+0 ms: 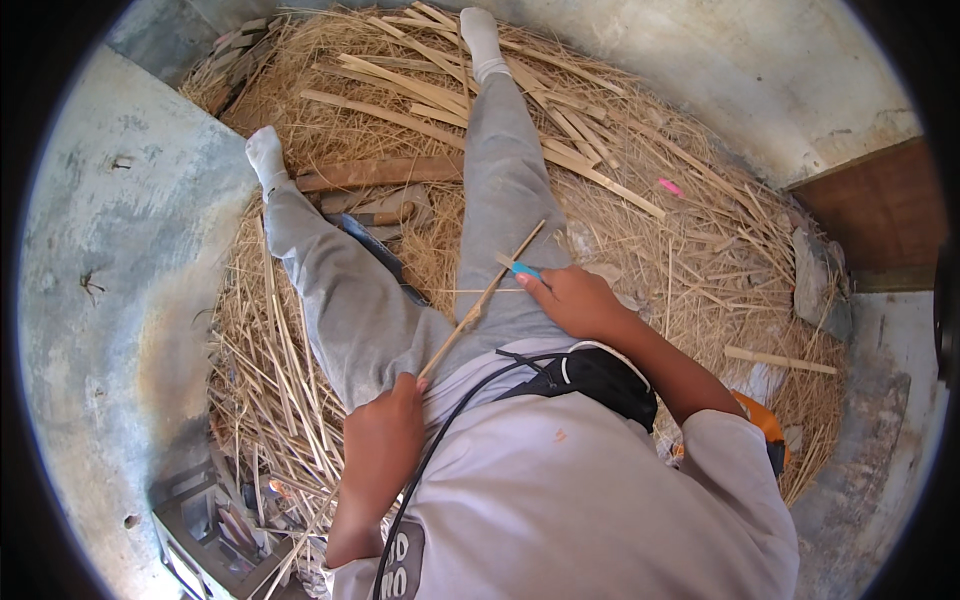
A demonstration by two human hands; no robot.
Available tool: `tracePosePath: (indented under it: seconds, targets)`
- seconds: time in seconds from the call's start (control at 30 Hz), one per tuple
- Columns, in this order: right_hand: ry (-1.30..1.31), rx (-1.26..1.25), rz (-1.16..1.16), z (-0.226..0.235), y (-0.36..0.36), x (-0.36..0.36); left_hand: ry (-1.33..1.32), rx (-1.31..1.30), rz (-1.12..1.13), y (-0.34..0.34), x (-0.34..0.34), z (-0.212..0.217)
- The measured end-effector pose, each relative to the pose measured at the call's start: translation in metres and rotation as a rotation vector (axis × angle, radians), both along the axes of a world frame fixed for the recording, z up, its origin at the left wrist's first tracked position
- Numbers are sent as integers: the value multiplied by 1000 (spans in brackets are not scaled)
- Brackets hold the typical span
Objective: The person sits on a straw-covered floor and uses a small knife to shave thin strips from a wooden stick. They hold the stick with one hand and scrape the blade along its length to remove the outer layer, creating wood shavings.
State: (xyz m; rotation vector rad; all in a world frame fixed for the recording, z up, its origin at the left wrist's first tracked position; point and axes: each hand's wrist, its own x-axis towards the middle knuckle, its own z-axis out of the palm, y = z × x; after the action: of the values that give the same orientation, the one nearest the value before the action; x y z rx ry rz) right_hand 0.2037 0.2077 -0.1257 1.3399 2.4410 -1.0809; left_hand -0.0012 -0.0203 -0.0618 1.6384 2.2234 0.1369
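left hand [385, 430] clamps the thin pale bamboo strip [480, 300] at its near end; right hand [570, 297] grips a blue-handled knife [522, 269] against it, mid-shaving; next stroke needs a steady strip.

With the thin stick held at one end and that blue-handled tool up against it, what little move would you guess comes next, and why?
Probably a short stroke of the blue tool along the stick, away from the body. The left hand grips the stick's lower end over the lap, the right hand holds the tool beside its upper half, and shavings and split strips cover the floor.
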Motion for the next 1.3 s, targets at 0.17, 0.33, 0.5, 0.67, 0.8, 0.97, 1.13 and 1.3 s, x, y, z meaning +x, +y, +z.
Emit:
tracePosePath:
  seconds: [0.17, 0.33, 0.5, 0.67, 0.8, 0.97, 1.13, 1.3]
  targets:
    - [15, -24, -77, -12, 3, 5, 6, -73, 40, -17, -6, 22]
    - [35, 16, -124, -29, 6, 8, -61, -133, 188, -53, -22, 51]
    - [205, -36, -170, -31, 1, 11, -239, -183, 438, -73, -45, 66]
    - [265, 14, -107, -27, -5, 14, -415, -20, 303, -18, -33, 4]
    - [192, 69, -19, -25, -2, 17, -515, -10, 156, 39, -19, -26]
    - [35, 52, 27, -13, -2, 14, -520, -66, 98, 58, -17, -41]
    - [-45, 69, 60, -6, -4, 13, -556, -47, 116, 53, -12, -47]
    - [-45, 25, 22, -11, 0, 12, -573, -101, 160, 50, -12, -39]
